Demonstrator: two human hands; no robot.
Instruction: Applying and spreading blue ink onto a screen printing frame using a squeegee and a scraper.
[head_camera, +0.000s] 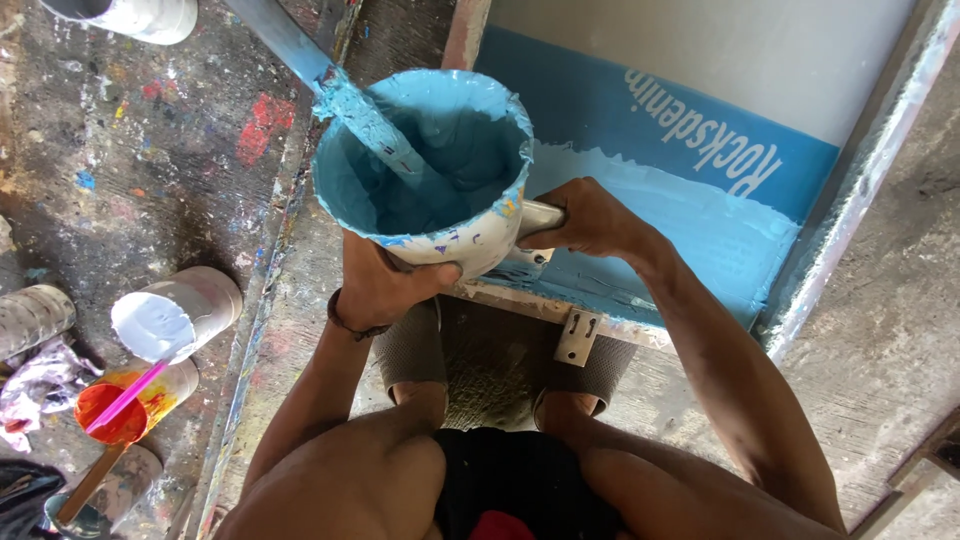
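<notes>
We tilt the paint mug (440, 170): left hand (385, 285) cups its base, right hand (590, 220) grips the handle; next, pour steadily onto the screen frame (700, 230).

The light is soft daylight, bright and even, with no strong glare. The top right looks the lightest. A dark shadow sits under the paint cup (425, 165) and between the knees. Most things look sharp. The floor (130, 150) bends a little at the left edge, like through a wide lens.
</notes>
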